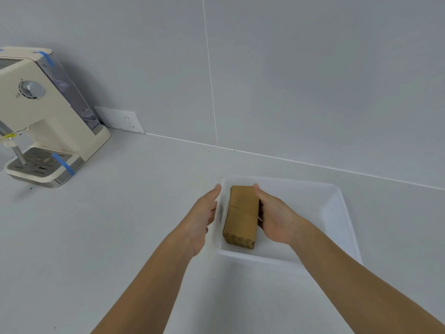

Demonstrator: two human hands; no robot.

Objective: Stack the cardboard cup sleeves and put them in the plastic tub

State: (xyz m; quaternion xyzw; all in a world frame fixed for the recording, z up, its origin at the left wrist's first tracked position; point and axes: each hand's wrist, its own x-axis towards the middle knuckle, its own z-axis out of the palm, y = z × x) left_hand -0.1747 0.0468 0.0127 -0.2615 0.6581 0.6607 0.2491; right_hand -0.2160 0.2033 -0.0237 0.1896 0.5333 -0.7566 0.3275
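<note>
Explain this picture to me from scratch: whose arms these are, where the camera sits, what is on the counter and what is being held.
There is no machine at work here. The camera is worn on a person's head and looks forward and down, so the two bare arms coming up from the bottom edge are that person's own. On the pale counter stands a clear plastic tub. Inside it, near its left wall, lies a stack of brown cardboard sleeves. The right hand is in the tub against the stack's right side. The left hand is outside the tub's left wall, touching it. At far left stands a cream coffee machine, with a wall socket beside it.
</note>
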